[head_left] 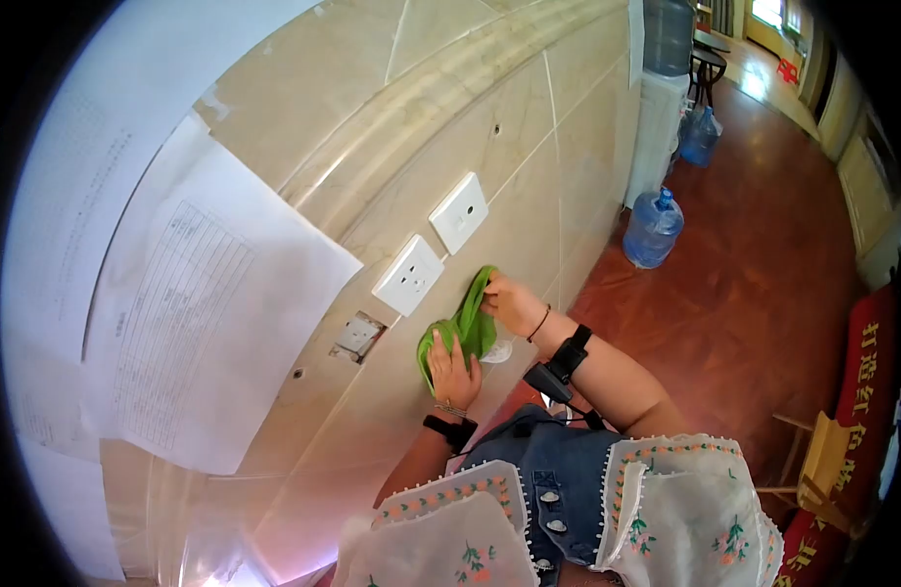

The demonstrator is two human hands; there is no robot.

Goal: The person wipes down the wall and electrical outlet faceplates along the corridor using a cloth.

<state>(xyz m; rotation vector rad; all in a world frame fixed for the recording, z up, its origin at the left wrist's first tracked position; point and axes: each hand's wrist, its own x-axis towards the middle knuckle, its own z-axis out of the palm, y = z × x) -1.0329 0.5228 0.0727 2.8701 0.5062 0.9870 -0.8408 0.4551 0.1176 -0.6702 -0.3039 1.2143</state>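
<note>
1. The green cloth (480, 331) was bunched in front of the tiled wall (514, 210), below the two white wall plates; whether it touched the tiles could not be told.
2. The right hand (514, 305) had its grip pinching the cloth's upper end between thumb and fingers.
3. The left hand (451, 372) lay over the cloth's lower end, fingers extended; whether its grip closed on the fabric could not be told.
4. A white socket plate (408, 275) sat up and left of the cloth, with another white plate (459, 212) just beside it.
5. A smaller socket (358, 336) sat in a rough-edged cutout nearby.
6. Printed sheets (210, 293) covered the wall farther left.
7. A blue water bottle (653, 230) stood on the reddish floor (705, 313), well apart from both hands.
</note>
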